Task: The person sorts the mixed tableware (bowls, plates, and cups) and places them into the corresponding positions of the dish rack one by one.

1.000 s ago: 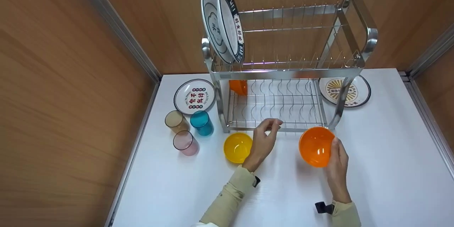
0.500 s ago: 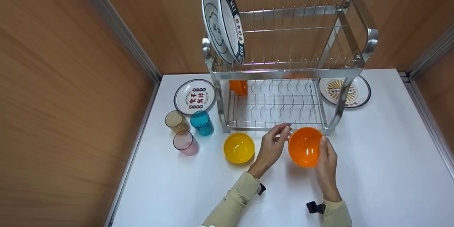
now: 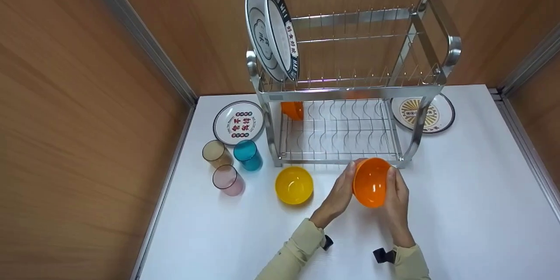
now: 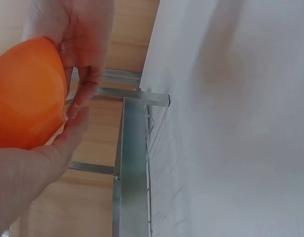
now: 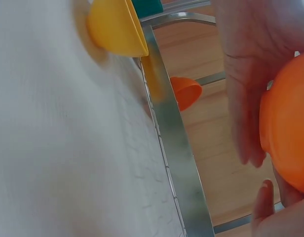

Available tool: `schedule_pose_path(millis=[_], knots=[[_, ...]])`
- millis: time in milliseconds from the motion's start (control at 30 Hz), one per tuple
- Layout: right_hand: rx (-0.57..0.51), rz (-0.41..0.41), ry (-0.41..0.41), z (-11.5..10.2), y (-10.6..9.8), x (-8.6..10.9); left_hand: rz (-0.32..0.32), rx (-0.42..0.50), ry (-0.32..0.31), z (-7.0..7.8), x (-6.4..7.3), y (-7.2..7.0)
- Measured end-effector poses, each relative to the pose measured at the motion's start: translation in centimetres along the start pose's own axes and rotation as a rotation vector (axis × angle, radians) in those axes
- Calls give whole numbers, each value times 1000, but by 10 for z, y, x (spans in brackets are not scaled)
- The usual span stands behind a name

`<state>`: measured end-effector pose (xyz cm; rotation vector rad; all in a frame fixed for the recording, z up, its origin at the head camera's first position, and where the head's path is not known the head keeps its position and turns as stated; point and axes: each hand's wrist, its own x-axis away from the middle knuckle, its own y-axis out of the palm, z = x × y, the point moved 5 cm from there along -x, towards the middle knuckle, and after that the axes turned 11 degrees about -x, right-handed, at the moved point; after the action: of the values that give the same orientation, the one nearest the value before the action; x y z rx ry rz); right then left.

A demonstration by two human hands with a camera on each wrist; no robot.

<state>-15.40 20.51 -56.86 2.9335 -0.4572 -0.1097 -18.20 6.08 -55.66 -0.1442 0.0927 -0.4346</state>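
Note:
Both hands hold an orange bowl (image 3: 372, 183) above the table, in front of the dish rack (image 3: 341, 157); it is tilted so its inside shows. My left hand (image 3: 339, 194) lies against its left side, thumb near the rim and fingers partly hidden behind. My right hand (image 3: 397, 203) grips the right side with its thumb at the rim. In the left wrist view the bowl's outer wall (image 4: 26, 94) shows between the hands. The right wrist view shows the left hand's long fingers (image 5: 246, 123) along the bowl. A yellow bowl (image 3: 294, 186) stands upright left of the left hand.
Two plates (image 3: 282, 35) stand in the rack's upper tier; a smaller orange bowl (image 3: 292, 110) sits at the lower tier's left. Beige (image 3: 216, 153), blue (image 3: 248, 154) and pink (image 3: 229, 180) cups stand left, near a plate (image 3: 239, 121). Another plate (image 3: 431, 113) lies right.
The right hand has brought the orange bowl leftward. My left hand has moved right, away from above the yellow bowl, and now takes hold of the orange bowl's left side.

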Motion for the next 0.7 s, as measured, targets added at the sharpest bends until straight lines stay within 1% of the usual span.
schedule_pose_path(millis=[67, 167, 267, 333, 533, 700], knots=[[4, -2, -4, 0, 0, 0, -15, 55, -32, 0, 0, 2], [3, -16, -5, 0, 0, -2, -21, 119, -63, 2, -1, 4], [4, -27, -5, -2, 0, -4, -15, 119, -72, 4, -3, 5], [4, -33, -12, -3, 1, -4, -10, 112, -61, 7, -3, 5], [1, -41, -10, -7, 4, -9, 2, 92, 1, 12, -5, 5], [-6, -42, -5, -10, 5, -14, 4, 31, 43, 20, -8, 4]])
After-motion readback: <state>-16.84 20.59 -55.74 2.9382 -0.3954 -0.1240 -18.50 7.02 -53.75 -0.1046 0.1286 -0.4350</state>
